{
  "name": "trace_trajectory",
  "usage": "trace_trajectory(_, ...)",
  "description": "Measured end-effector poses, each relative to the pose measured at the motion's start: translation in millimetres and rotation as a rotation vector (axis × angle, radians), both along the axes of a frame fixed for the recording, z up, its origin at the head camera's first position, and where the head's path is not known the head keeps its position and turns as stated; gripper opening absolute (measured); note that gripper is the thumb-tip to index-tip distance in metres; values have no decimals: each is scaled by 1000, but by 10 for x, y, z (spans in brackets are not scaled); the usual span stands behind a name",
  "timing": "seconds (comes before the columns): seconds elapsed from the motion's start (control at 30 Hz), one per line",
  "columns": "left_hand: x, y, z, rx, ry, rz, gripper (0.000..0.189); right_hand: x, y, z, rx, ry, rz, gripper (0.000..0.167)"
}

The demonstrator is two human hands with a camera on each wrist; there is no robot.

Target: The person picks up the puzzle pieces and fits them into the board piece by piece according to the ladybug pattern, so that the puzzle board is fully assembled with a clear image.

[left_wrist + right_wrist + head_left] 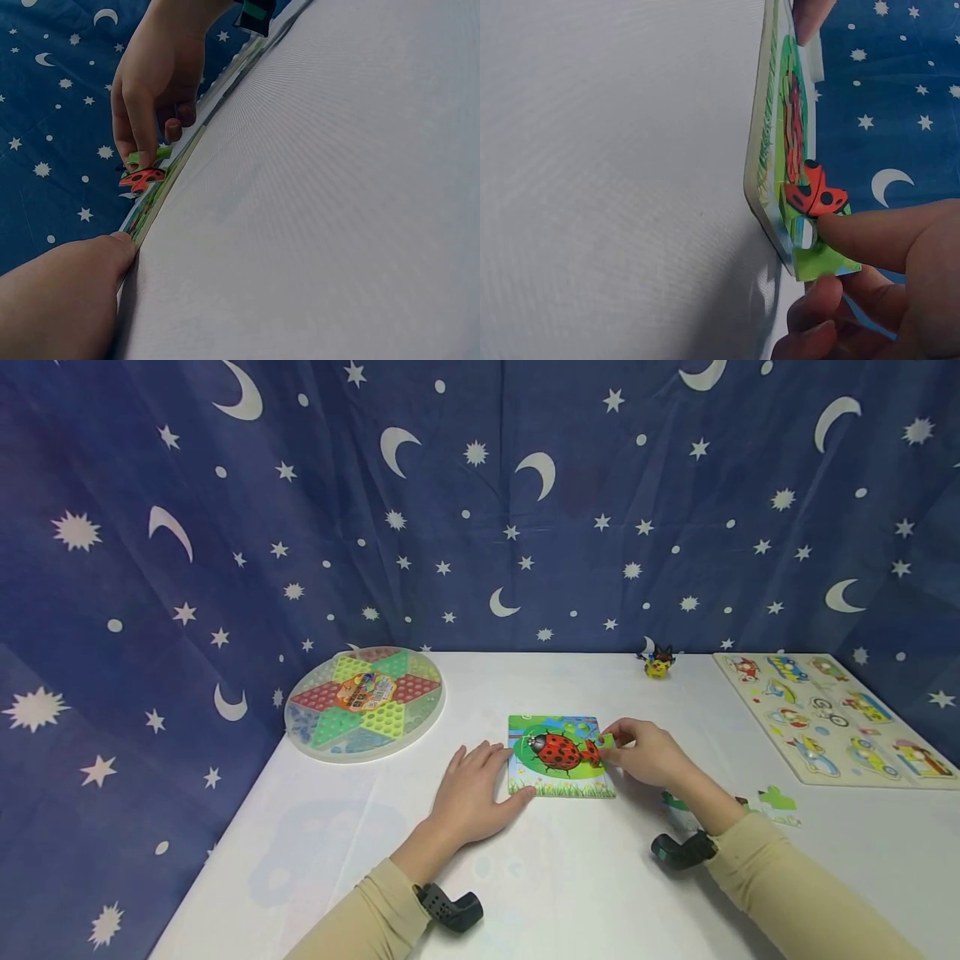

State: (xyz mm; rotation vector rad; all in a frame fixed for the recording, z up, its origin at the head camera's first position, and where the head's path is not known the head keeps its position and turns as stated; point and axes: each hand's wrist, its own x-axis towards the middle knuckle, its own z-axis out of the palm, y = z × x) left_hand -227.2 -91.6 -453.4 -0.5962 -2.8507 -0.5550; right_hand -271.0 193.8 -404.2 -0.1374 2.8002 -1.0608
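At the right edge of the ladybug board (573, 791), the right hand (645, 753) pinches 1 spotted piece (821, 201), not yet flat, while the left hand (476, 797) touches the left side, thumb spread wide; how many are already in place I cannot tell. Loose pieces (776, 798), apparently still unplaced, lie to the ladybug board's near right, partly hidden by the right forearm (712, 802). A round game board (341, 724) lies left of the ladybug board, a small toy (657, 665) and picture board (825, 735) to its right.
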Motion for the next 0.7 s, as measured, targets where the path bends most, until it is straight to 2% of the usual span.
trace_trajectory(0.1,-1,0,2,3,2,-3,73,-9,-8,-11,28,21,3,27)
trace_trajectory(0.3,-2,-2,3,0,6,-1,72,-24,-55,-42,79,44,-12,37)
trace_trajectory(0.7,-15,-6,-12,-10,13,-2,73,-32,-135,-97,85,51,-36,36)
